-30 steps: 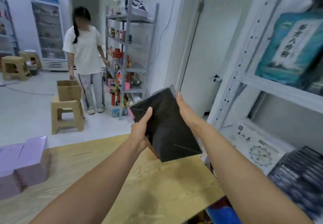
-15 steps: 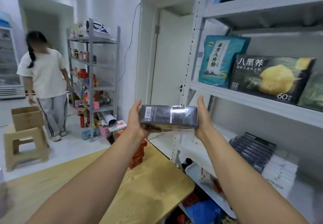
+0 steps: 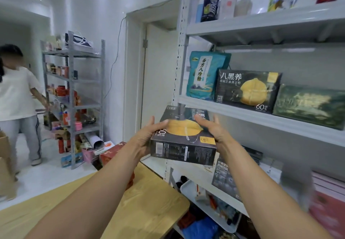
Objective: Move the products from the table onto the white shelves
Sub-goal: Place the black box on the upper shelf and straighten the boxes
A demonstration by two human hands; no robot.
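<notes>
Black carton (image 3: 183,142), end-on half a second before, had tipped to show its yellow-printed top, left hand (image 3: 147,136) and right hand (image 3: 214,132) clasping its sides, clear of the desk (image 3: 149,201), just below the white shelf (image 3: 242,115) holding its twin (image 3: 248,91).

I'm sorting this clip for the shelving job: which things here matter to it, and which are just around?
Job:
black box, held between left hand and right hand
white shelves it goes onto
wooden table

Just around:
grey rack of goods
person in a white top
door
blue bottle on the top shelf
</notes>
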